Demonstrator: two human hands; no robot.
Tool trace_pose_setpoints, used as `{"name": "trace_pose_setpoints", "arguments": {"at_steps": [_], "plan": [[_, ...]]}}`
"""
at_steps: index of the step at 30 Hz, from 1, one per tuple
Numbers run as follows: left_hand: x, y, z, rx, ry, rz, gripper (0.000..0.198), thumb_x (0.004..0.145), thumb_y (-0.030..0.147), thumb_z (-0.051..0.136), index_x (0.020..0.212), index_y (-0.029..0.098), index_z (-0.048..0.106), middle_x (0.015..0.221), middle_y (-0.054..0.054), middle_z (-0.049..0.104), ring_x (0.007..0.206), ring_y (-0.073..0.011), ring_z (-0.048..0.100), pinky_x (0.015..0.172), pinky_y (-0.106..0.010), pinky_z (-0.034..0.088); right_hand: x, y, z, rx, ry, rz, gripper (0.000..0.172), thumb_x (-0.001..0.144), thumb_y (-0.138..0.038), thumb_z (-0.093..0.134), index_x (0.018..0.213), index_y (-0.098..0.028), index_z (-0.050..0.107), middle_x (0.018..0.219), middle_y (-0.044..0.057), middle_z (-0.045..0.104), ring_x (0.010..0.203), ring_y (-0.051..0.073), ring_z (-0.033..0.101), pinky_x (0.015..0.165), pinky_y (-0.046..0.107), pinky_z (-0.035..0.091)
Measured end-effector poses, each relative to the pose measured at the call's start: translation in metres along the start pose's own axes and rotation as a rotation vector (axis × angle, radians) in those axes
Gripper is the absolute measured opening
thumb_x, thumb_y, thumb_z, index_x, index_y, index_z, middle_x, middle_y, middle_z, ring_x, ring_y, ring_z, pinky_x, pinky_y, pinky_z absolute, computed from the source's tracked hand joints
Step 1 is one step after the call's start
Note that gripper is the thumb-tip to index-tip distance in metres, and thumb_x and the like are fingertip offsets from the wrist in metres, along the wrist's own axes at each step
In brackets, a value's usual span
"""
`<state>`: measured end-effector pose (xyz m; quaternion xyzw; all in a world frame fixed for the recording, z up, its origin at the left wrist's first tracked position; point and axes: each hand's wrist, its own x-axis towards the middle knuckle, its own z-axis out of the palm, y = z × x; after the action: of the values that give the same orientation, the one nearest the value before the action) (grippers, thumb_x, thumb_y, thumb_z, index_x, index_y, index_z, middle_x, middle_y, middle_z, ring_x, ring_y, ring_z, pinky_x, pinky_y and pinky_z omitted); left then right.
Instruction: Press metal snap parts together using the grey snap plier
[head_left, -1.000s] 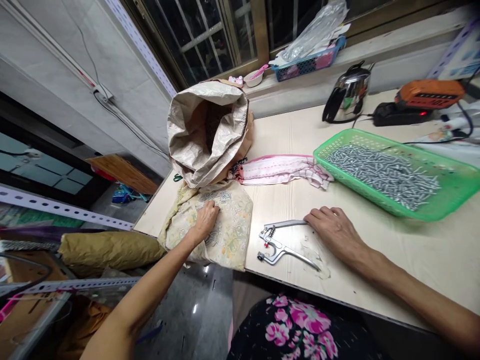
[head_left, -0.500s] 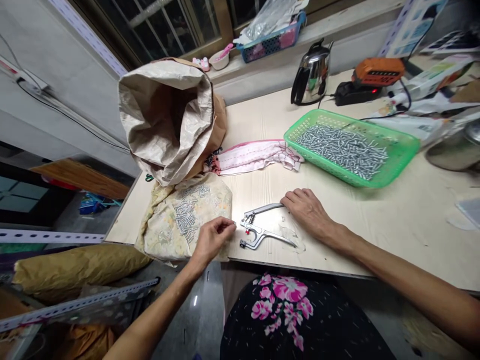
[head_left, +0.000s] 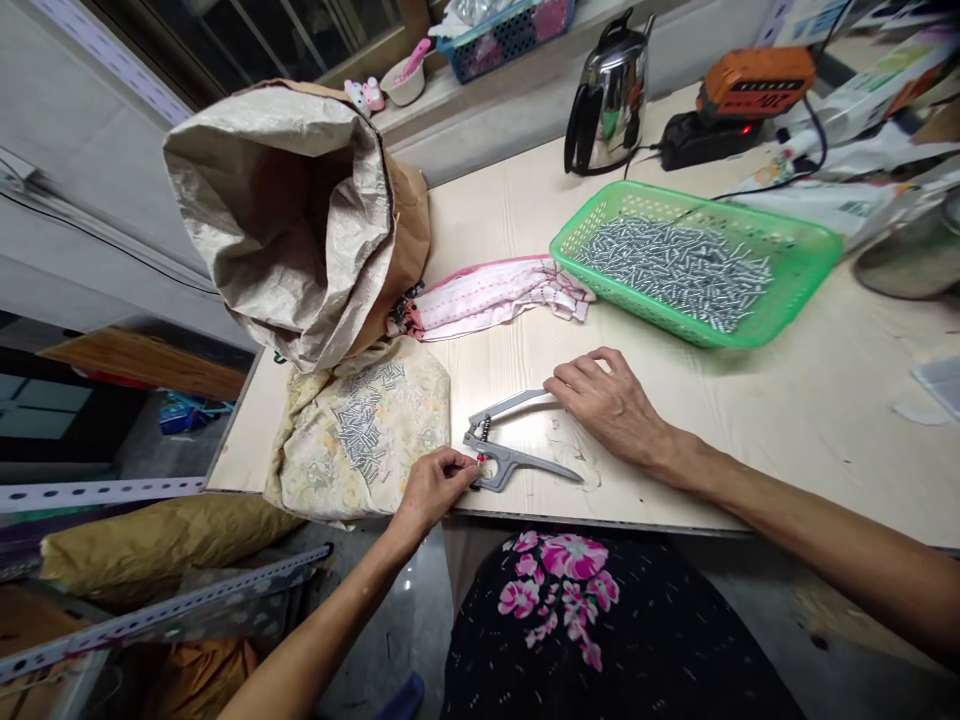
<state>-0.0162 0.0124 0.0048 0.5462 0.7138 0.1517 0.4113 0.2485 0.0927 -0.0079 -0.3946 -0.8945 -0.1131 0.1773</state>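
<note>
Pliers (head_left: 517, 458) lie touching left hand (head_left: 433, 486) and right hand (head_left: 609, 402).

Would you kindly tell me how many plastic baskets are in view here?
2: a green plastic mesh basket of small metal pins on the pale wooden table, and a blue plastic mesh basket on the grey windowsill behind. Others may be hidden by the big paper sack.

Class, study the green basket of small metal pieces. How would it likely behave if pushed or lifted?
The green basket probably feels heavy for its size, since metal pieces cover its floor. Its thin mesh walls may flex when lifted by one edge. Pushed, it would likely slide on the smooth table rather than tip, being low.
</note>
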Motion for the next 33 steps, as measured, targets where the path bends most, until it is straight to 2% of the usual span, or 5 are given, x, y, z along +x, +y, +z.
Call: {"name": "trace_pose_setpoints", "arguments": {"at_steps": [17, 24, 25, 29, 33], "plan": [[0.014, 0.011, -0.009, -0.135, -0.391, -0.418, 0.034, 0.058, 0.038, 0.084, 0.067, 0.012, 0.064, 0.048, 0.002, 0.06, 0.046, -0.01, 0.057, 0.049, -0.021, 0.047, -0.007, -0.001, 0.024, 0.081, -0.182, -0.038, 0.033, 0.095, -0.004, 0.032, 0.091, -0.018, 0.062, 0.087, 0.005, 0.063, 0.084, 0.021, 0.049, 0.085, 0.038, 0.026], [0.007, 0.008, -0.005, -0.176, -0.355, -0.427, 0.033, 0.06, 0.037, 0.082, 0.067, 0.012, 0.062, 0.047, 0.003, 0.059, 0.044, -0.0091, 0.055, 0.047, -0.02, 0.046, -0.011, -0.005, 0.015, 0.228, -0.243, -0.008, 0.018, 0.095, -0.02, 0.044, 0.097, -0.018, 0.061, 0.093, 0.007, 0.065, 0.088, 0.021, 0.051, 0.088, 0.038, 0.029], [0.006, 0.007, -0.005, -0.178, -0.349, -0.424, 0.033, 0.06, 0.038, 0.082, 0.067, 0.012, 0.062, 0.047, 0.002, 0.059, 0.043, -0.009, 0.055, 0.046, -0.02, 0.046, -0.014, -0.007, 0.012, 0.266, -0.255, -0.002, 0.02, 0.094, -0.03, 0.049, 0.105, -0.017, 0.06, 0.1, 0.009, 0.065, 0.093, 0.023, 0.053, 0.09, 0.04, 0.031], [0.005, 0.004, -0.004, -0.178, -0.34, -0.401, 0.034, 0.061, 0.039, 0.081, 0.067, 0.012, 0.063, 0.046, 0.002, 0.058, 0.041, -0.0082, 0.053, 0.044, -0.019, 0.043, -0.031, -0.019, 0.004, 0.359, -0.3, 0.03, 0.088, 0.075, -0.069, 0.061, 0.138, -0.012, 0.04, 0.134, 0.02, 0.052, 0.124, 0.037, 0.043, 0.101, 0.054, 0.03], [0.004, 0.004, -0.004, -0.176, -0.336, -0.399, 0.033, 0.061, 0.038, 0.081, 0.067, 0.012, 0.063, 0.046, 0.003, 0.057, 0.042, -0.0085, 0.053, 0.045, -0.02, 0.043, -0.041, -0.031, 0.005, 0.389, -0.349, 0.033, 0.105, 0.068, -0.07, 0.067, 0.147, -0.013, 0.027, 0.145, 0.022, 0.041, 0.135, 0.041, 0.032, 0.105, 0.062, 0.026]]}}
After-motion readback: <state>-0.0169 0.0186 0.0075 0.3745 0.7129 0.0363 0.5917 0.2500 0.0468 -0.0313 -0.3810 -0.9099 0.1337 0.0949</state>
